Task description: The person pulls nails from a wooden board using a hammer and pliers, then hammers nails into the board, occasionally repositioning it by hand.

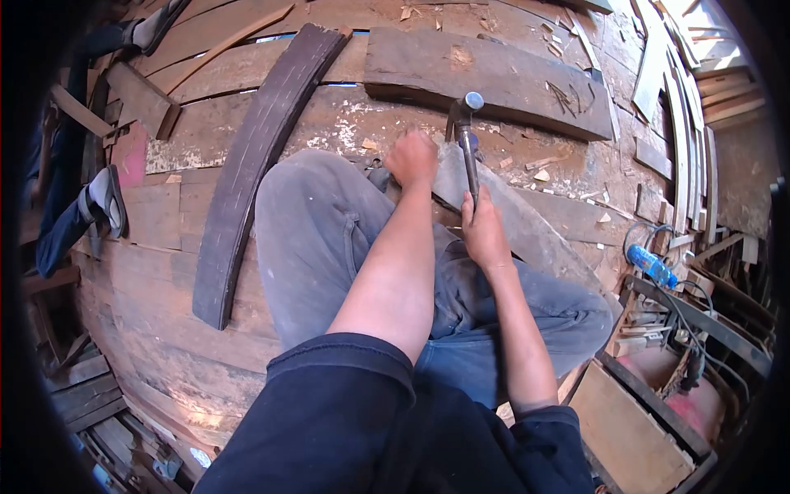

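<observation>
My right hand [487, 229] is wrapped round the handle of a claw hammer [468, 152], whose metal head points away from me. Beside the hammer, my left hand [413, 159] is closed in a fist near the end of a grey wooden board [527, 210]. Whatever its fingers hold, if anything, is hidden. The board runs from between my hands down to the right, past my bent knee. Beyond both hands lies a thick wooden beam [485, 78], with several loose nails [568, 97] on top at its right part.
A dark curved plank [262, 177] lies left of my knee. Wood chips [541, 174] are scattered on the plank floor [148, 288]. A blue bottle [652, 265] and cables [691, 329] are at the right. Another person's feet [107, 200] show at the left.
</observation>
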A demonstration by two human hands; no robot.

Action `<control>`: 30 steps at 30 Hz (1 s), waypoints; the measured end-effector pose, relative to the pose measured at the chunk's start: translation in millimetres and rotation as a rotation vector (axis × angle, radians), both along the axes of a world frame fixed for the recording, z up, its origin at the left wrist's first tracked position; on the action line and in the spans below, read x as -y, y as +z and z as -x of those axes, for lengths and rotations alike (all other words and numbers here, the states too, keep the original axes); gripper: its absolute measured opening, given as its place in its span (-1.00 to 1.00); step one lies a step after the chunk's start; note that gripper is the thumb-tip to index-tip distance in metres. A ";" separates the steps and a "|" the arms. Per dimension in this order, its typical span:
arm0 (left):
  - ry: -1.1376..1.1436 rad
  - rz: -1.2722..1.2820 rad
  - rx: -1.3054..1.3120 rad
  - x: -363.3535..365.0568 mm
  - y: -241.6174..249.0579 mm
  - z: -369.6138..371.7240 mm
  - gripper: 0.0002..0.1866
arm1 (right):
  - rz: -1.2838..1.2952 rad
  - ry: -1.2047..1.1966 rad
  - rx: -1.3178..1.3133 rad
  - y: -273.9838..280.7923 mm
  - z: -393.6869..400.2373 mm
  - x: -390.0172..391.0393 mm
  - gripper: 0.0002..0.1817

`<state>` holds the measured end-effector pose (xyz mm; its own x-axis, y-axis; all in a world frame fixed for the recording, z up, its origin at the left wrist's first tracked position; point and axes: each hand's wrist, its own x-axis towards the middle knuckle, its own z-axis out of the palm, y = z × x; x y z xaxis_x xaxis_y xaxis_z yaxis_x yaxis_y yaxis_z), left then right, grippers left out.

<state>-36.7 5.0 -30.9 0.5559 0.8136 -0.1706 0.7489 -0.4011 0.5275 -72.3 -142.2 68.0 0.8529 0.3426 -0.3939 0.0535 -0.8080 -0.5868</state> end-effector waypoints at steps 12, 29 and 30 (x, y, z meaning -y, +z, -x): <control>-0.019 0.038 -0.026 -0.9 2.1 1.9 -0.70 | 0.044 0.026 0.087 7.0 7.6 1.5 -0.50; -0.168 -0.052 -0.003 3.9 -14.2 -2.8 -0.76 | -0.161 -0.196 -0.048 26.5 81.5 86.5 -0.72; -0.163 -0.053 0.002 7.1 -12.6 -2.7 -0.76 | -0.242 -0.284 -0.117 28.6 81.1 91.7 -0.72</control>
<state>-34.0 -2.1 -43.5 0.6814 0.7206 -0.1284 0.6708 -0.5445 0.5036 -153.4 -233.8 96.6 0.8812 0.1944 -0.4309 -0.2306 -0.6189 -0.7509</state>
